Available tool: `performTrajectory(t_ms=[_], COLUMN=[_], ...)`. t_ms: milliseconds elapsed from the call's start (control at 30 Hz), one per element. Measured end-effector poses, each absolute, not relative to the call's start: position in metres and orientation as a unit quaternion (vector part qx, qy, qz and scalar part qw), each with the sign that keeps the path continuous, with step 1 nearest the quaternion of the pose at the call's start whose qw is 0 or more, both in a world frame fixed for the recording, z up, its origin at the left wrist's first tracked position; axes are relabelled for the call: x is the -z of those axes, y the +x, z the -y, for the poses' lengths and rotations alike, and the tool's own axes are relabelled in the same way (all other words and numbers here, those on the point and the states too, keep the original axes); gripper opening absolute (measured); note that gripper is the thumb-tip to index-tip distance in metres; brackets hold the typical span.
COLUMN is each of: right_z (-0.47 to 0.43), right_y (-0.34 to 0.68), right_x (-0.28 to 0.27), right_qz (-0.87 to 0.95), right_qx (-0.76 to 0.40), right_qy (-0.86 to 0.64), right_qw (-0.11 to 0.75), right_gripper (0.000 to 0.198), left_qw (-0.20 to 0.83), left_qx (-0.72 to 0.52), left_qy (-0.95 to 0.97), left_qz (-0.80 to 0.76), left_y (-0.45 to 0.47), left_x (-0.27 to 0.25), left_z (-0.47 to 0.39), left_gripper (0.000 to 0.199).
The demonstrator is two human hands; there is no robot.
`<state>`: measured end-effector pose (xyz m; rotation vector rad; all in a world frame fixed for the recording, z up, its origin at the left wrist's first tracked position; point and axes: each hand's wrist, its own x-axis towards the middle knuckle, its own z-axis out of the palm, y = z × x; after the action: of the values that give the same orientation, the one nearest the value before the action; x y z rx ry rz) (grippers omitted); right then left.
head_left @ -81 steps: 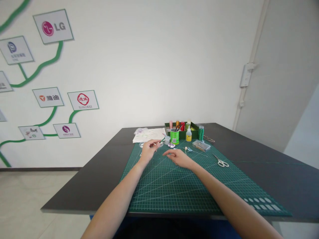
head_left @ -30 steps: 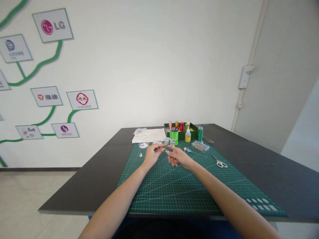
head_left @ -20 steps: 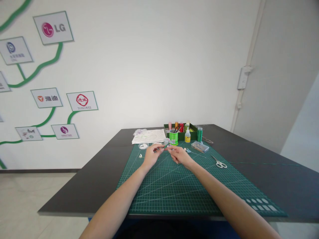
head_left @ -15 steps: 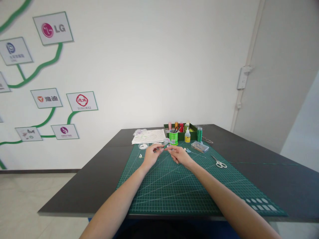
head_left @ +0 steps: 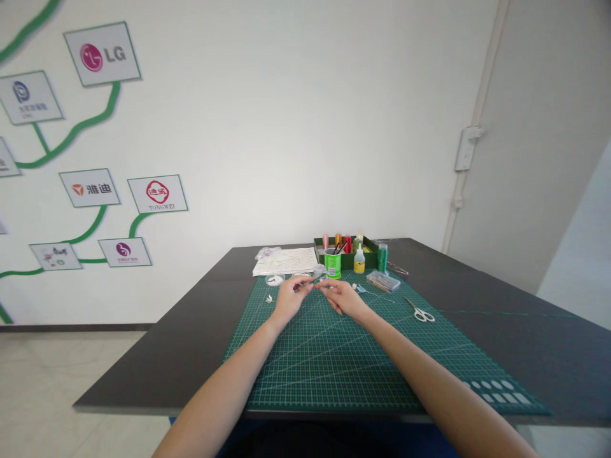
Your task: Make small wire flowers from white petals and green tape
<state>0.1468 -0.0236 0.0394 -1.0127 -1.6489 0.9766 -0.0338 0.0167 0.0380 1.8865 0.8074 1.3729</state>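
Note:
My left hand (head_left: 292, 298) and my right hand (head_left: 344, 296) meet over the far part of the green cutting mat (head_left: 334, 356). The fingers of both are pinched together, fingertips almost touching. Something small and thin, partly greenish, shows at the tips, too tiny to name. Just beyond them is a pale, clear-looking small item (head_left: 319, 270), partly hidden. A small white petal-like piece (head_left: 270, 299) lies left of my left hand. To the right of my right hand are a light blue piece (head_left: 361, 289) and a little white bit (head_left: 354, 286).
White-handled scissors (head_left: 422, 315) lie at right. Behind stand a green can (head_left: 333, 264) with dark-handled tools, a yellow-labelled glue bottle (head_left: 359, 261), a green thread spool (head_left: 382, 257) and a dark green box (head_left: 317, 243) of spools. A clear case (head_left: 383, 281), round dish (head_left: 275, 280) and white sheets (head_left: 281, 261) are also there.
The thin greenish thing at the fingertips has tilted slightly and shows more clearly. Both hands stay in nearly the same place, still pinched.

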Motion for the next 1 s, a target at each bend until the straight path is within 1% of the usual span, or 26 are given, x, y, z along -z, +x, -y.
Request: performTrajectory(t_ms=[333,833,1000], right_z=[0.0251,0.0244,0.0258], right_y=[0.1465,0.1464,0.1468], right_x=[-0.0406,-0.0404,-0.0419], right_qz=[0.676,0.702,0.705], right_qx=[-0.391,-0.375,-0.375], right_qy=[-0.415,-0.422,-0.423], right_qw=[0.467,0.434,0.428], right_gripper=[0.047,0.047,0.045], left_qw=[0.322,0.209,0.181], left_qx=[-0.520,-0.495,-0.478], left_qy=[0.727,0.773,0.784], left_qz=[-0.312,-0.336,-0.353], left_y=[-0.0351,-0.0399,-0.0402], left_x=[-0.0376,-0.0413,-0.0444], left_z=[-0.0173,-0.0180,-0.0149], left_gripper=[0.022,0.017,0.019])
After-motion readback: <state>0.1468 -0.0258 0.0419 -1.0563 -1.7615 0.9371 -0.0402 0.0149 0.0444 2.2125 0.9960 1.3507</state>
